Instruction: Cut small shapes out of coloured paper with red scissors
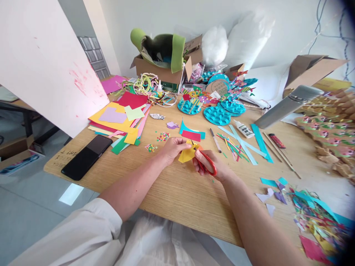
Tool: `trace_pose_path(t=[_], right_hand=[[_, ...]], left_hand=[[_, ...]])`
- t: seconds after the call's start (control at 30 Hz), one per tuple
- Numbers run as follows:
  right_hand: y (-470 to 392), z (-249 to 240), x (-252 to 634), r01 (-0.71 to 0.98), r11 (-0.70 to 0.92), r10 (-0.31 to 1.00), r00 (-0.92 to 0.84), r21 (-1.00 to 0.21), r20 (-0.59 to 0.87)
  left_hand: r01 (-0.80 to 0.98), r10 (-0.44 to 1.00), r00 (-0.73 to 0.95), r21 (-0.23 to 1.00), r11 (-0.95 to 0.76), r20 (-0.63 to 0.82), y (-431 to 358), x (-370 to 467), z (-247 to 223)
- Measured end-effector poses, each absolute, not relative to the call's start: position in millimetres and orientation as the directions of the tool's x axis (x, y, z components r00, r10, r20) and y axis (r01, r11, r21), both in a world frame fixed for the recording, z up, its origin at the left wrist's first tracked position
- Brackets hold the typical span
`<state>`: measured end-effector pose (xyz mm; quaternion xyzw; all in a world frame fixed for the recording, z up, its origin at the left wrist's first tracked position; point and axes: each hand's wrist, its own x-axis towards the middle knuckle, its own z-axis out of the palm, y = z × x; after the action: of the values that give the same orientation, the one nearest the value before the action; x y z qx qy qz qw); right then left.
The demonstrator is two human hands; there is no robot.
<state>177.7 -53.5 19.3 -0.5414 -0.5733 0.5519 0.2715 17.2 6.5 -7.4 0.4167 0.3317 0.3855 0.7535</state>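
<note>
My left hand (pixel 177 147) pinches a piece of yellow paper (pixel 185 156) just above the table. Red-handled scissors (pixel 212 168) sit in my right hand (pixel 206 162), their blades at the yellow paper. A bit of orange paper shows behind the blades. Just beyond my hands lie a red paper strip (pixel 191 136) and a blue paper piece (pixel 198 132). To the left are two little heaps of coloured paper dots (pixel 163 137), a purple fish-shaped cutout (pixel 172 125) and a patterned fish cutout (pixel 157 116).
A black phone (pixel 87 157) lies at the left edge, near stacked coloured paper (pixel 109 114). Rightward are a pen (pixel 215 140), thin paper strips, a glue bottle (pixel 244 129), a grey flask (pixel 287 107) and paper scraps (pixel 316 214). Blue decorated discs (pixel 217 116) and a cardboard box (pixel 158 70) stand behind.
</note>
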Motion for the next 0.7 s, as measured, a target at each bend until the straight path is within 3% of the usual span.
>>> trace_pose_path(t=[0.7], right_hand=[[-53.2, 21.8, 175.1, 0.350, -0.181, 0.925, -0.255, -0.919, -0.280]], left_hand=[[-0.297, 0.842, 0.509, 0.882, 0.367, -0.179, 6.9, 16.9, -7.0]])
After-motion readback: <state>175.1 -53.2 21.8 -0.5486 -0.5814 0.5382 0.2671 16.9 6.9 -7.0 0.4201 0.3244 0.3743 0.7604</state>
